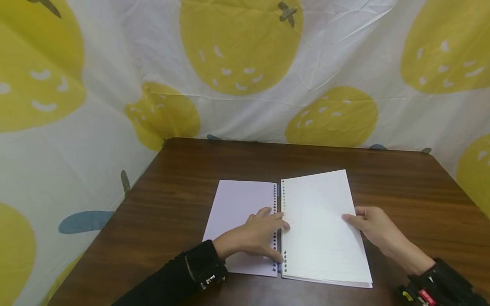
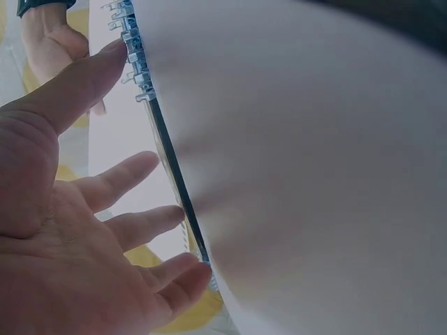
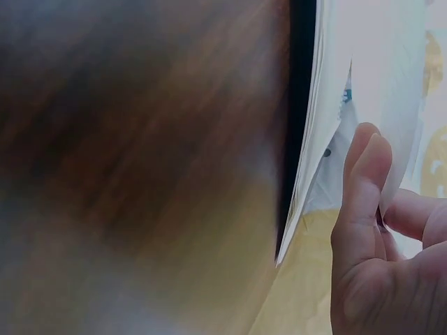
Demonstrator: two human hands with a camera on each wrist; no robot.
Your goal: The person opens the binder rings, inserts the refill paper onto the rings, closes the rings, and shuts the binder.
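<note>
An open ring-bound notebook lies on the brown table (image 1: 183, 187). Its lavender cover (image 1: 237, 204) lies flat to the left of the ring spine (image 1: 278, 199), and a stack of white lined pages (image 1: 317, 238) lies to the right. My left hand (image 1: 273, 229) rests flat on the cover with straight, spread fingers (image 2: 133, 171) reaching the spine (image 2: 167, 153). My right hand (image 1: 350, 219) is at the stack's right edge. In the right wrist view its thumb (image 3: 363, 181) and fingers pinch the top page (image 3: 391, 84), lifted off the stack (image 3: 307, 160).
A white cloth with large yellow fruit prints (image 1: 241, 46) hangs behind the table and along its left side. Bare wood (image 1: 421, 191) shows around the notebook. Both forearms wear black sleeves with wrist straps (image 1: 203, 267).
</note>
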